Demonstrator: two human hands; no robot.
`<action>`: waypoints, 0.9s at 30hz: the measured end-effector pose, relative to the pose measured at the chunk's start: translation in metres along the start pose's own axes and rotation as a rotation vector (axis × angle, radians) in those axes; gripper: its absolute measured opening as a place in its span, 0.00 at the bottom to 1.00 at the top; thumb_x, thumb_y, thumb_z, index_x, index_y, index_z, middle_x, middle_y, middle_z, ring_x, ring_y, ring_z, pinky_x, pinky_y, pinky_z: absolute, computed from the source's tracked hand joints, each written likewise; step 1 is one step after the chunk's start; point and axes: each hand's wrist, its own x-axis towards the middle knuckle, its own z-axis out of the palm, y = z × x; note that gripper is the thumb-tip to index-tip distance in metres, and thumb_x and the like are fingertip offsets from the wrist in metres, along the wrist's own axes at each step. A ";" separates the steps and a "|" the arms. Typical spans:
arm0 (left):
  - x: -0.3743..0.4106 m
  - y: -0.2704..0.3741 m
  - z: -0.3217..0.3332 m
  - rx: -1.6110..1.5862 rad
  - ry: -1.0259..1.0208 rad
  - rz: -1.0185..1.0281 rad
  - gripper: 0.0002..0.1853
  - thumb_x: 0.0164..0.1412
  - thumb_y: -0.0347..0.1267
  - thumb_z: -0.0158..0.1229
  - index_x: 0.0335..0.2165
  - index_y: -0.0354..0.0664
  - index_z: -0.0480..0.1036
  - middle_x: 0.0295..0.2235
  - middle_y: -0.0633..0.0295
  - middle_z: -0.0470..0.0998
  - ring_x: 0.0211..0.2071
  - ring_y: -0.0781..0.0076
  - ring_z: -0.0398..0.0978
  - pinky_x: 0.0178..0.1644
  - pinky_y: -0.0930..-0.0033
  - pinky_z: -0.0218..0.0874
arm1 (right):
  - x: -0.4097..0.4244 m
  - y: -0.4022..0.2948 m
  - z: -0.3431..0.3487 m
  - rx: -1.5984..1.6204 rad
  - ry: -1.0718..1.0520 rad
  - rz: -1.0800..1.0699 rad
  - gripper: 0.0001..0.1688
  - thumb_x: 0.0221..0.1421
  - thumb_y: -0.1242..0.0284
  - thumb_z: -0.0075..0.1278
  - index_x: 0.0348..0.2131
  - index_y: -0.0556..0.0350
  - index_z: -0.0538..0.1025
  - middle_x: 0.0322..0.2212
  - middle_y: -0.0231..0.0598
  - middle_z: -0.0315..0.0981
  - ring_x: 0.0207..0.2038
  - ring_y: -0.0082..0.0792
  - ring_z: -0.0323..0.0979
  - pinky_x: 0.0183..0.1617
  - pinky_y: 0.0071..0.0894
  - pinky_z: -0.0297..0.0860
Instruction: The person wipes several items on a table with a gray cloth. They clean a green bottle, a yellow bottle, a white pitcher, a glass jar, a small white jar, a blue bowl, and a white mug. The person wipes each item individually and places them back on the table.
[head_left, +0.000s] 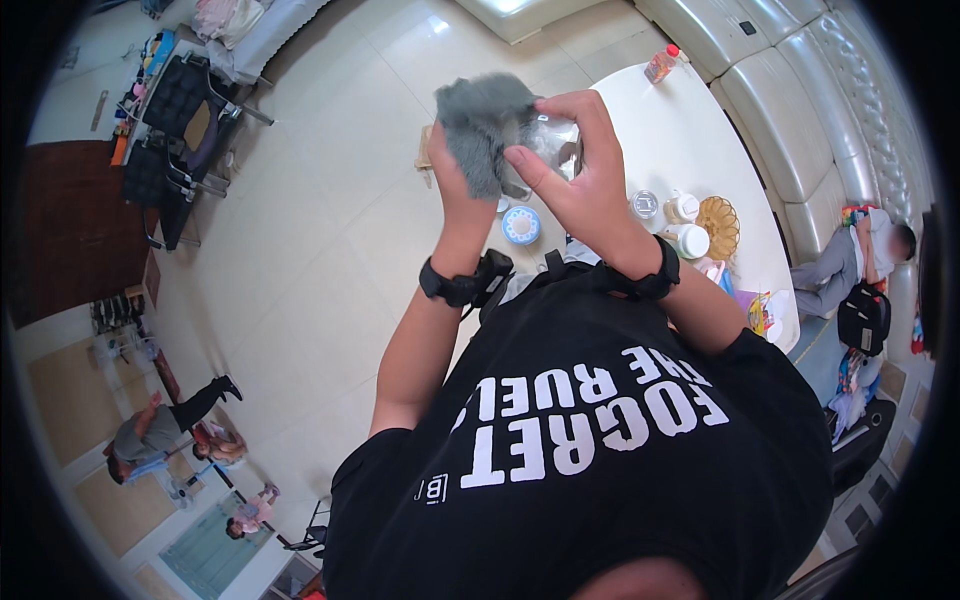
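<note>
A fluffy grey cloth (480, 127) covers most of my left hand (461, 176), which holds it against a clear, shiny container (551, 142), glass or plastic. Thumb and fingers of my right hand (589, 157) grip that container from the right side. The cloth hides the container's left part and the fingers of my left hand. Both hands are raised in front of my chest, close together. Parts of the cloth look blurred.
A white table (645, 127) on the right bears a red-capped bottle (661, 64), white jars (686, 240) and a woven basket (718, 227). A blue-and-white round item (521, 225) lies below my hands. One person sits by the sofa (780, 105); several others are at lower left.
</note>
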 end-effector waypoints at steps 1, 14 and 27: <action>0.002 0.003 -0.001 -0.019 -0.037 -0.102 0.21 0.66 0.35 0.60 0.53 0.33 0.72 0.46 0.60 0.78 0.45 0.72 0.77 0.51 0.70 0.69 | 0.001 0.003 0.001 -0.018 0.026 -0.107 0.28 0.47 0.68 0.71 0.45 0.56 0.75 0.42 0.47 0.73 0.40 0.39 0.75 0.40 0.32 0.73; -0.005 0.006 -0.001 0.434 -0.128 0.621 0.24 0.45 0.23 0.63 0.45 0.40 0.75 0.44 0.49 0.77 0.44 0.48 0.77 0.49 0.57 0.70 | 0.010 -0.003 -0.021 0.903 -0.110 0.898 0.20 0.67 0.59 0.53 0.48 0.57 0.74 0.41 0.35 0.77 0.46 0.27 0.74 0.52 0.28 0.69; -0.001 -0.015 -0.001 0.166 -0.110 -0.064 0.18 0.62 0.32 0.61 0.48 0.34 0.76 0.48 0.56 0.79 0.45 0.69 0.77 0.51 0.68 0.68 | -0.006 0.029 -0.033 0.228 -0.173 -0.142 0.33 0.47 0.70 0.70 0.51 0.51 0.73 0.52 0.42 0.68 0.55 0.37 0.69 0.57 0.33 0.67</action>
